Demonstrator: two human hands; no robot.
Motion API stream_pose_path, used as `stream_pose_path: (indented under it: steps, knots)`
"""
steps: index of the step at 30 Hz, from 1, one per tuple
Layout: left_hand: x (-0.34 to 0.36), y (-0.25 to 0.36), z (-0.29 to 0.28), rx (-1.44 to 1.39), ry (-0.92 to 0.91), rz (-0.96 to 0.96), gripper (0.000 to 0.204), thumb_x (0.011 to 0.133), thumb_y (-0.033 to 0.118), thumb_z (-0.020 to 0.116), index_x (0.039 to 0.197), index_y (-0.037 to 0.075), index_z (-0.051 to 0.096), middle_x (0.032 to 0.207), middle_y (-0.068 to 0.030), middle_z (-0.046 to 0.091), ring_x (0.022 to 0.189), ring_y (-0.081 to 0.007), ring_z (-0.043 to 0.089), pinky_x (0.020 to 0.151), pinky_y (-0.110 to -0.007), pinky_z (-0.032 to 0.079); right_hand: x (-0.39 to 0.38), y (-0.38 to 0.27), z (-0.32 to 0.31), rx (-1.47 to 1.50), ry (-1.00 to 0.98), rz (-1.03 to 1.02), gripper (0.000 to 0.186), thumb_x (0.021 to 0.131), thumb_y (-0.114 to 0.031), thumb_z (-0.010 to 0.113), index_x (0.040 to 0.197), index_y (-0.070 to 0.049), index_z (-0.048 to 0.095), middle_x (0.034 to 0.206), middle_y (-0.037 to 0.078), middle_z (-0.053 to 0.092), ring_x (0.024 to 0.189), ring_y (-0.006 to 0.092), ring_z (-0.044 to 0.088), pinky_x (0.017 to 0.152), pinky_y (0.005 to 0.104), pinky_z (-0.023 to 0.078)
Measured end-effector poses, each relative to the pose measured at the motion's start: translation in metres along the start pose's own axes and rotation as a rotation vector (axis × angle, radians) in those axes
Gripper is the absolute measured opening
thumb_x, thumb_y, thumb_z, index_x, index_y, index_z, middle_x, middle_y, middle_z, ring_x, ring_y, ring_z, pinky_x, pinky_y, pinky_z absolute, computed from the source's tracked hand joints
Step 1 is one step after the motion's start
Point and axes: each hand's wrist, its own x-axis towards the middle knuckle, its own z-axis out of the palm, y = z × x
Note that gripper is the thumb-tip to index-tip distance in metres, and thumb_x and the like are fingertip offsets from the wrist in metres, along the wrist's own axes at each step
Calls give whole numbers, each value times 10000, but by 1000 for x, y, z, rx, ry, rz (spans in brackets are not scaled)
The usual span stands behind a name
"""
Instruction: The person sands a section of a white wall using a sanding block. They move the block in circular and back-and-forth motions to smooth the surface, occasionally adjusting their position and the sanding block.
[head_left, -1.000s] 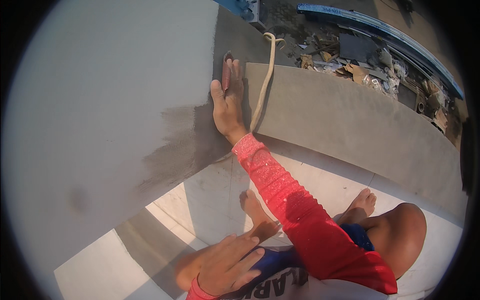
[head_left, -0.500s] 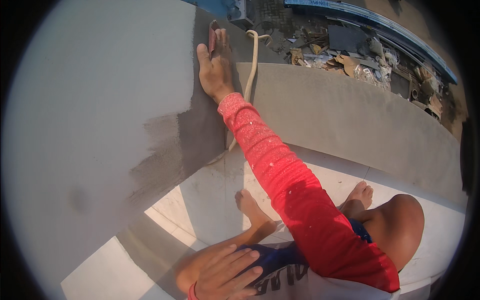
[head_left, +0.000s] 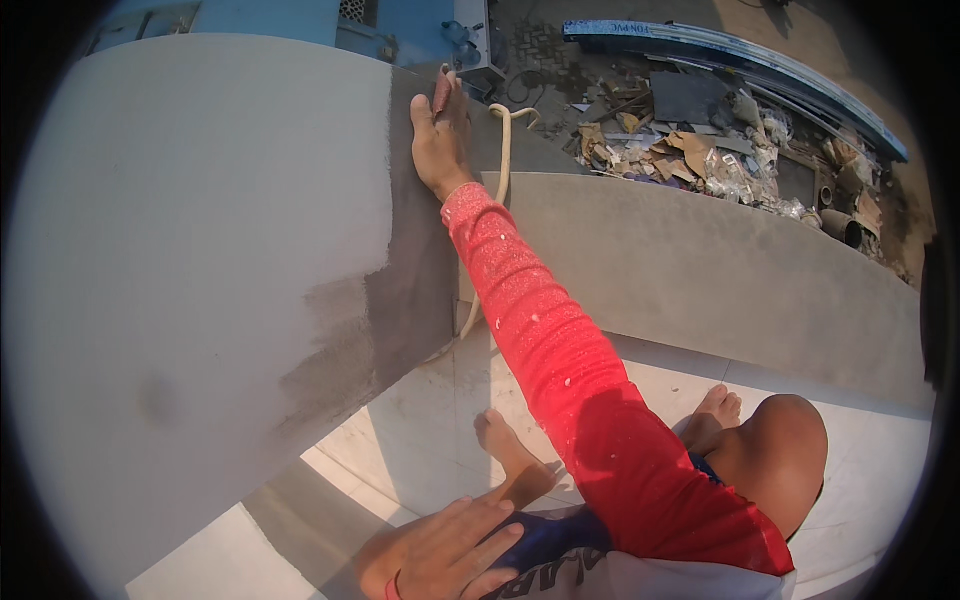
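My right hand (head_left: pixel 443 140) reaches along the corner of a wall (head_left: pixel 230 190), its arm in a red sleeve speckled with white dust. Between its thumb and fingers sits a folded reddish-brown piece of sandpaper (head_left: pixel 442 90). The palm lies against the bare grey strip (head_left: pixel 415 240) that borders the wall's pale coating. My left hand (head_left: pixel 450 550) rests on my bent left knee, fingers spread and holding nothing. Just right of the right hand, a cream-coloured rope or hose (head_left: pixel 506 150) hangs over the grey ledge.
A low grey parapet (head_left: pixel 690 250) runs to the right. Beyond and below it lies a heap of rubble, cardboard and plastic (head_left: pixel 700 155), with a long blue-wrapped bundle (head_left: pixel 740 65) behind. My bare feet stand on pale floor tiles (head_left: pixel 430 420).
The view has tilted, bringing more of the far ground into sight. My right hand has slid farther along the wall corner with the sandpaper. My left hand stays on the knee.
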Motion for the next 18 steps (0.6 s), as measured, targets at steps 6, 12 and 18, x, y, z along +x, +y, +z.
stream_pose_path:
  steps: [6,12,18]
  knots:
    - [12,-15,-3,136,12,-69,464,949,327,720,1285,12,674,1310,-231,669,1142,-402,679,1017,-491,520,-175,-30,32,-57,-241,-144,875,1043,-652,320,1675,-106,61,1737,182,22,1601,394,-16,1276,533,-26]
    - [6,11,-15,-58,6,-14,384,944,215,721,1263,4,692,1305,-235,670,1151,-410,672,1019,-483,521,22,-35,2,-91,-76,-132,822,1065,-617,306,1670,-94,116,1730,195,84,1603,371,20,1280,525,-4]
    - [-1,-19,21,46,-22,-42,424,934,293,736,1260,29,677,1246,-195,706,1116,-363,706,1025,-477,517,-195,-58,46,-86,-194,-234,796,1042,-618,358,1675,-175,170,1742,142,89,1608,345,63,1272,569,30]
